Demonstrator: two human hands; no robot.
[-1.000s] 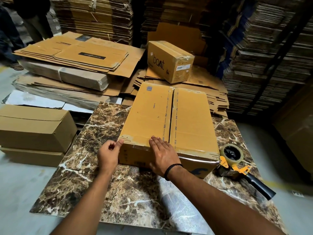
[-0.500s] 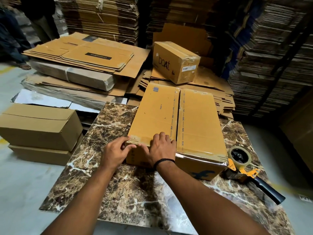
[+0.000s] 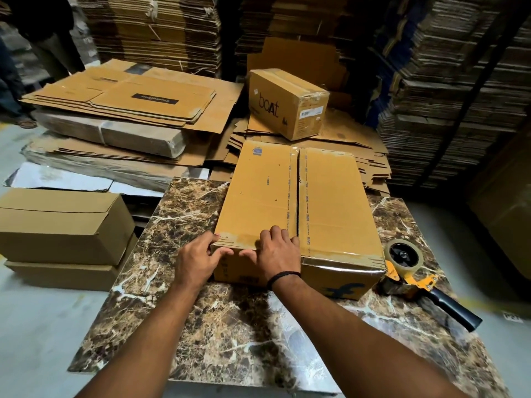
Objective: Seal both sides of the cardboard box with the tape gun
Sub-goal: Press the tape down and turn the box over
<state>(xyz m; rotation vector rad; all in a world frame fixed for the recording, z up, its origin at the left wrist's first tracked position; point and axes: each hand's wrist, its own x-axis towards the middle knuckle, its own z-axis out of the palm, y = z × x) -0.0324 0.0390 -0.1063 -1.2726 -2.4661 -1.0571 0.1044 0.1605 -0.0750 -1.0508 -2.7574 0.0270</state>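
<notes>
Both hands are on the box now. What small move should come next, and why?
Probably the right hand should let go and reach for the tape gun, lying on the table right of the box. It and the left hand both hold the box's near left edge, and the top seam looks like an open dark gap, so taping seems due.

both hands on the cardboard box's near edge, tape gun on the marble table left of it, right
No: head view shows the tape gun on the marble table right of the cardboard box; left hand and right hand are on its near edge.
</notes>
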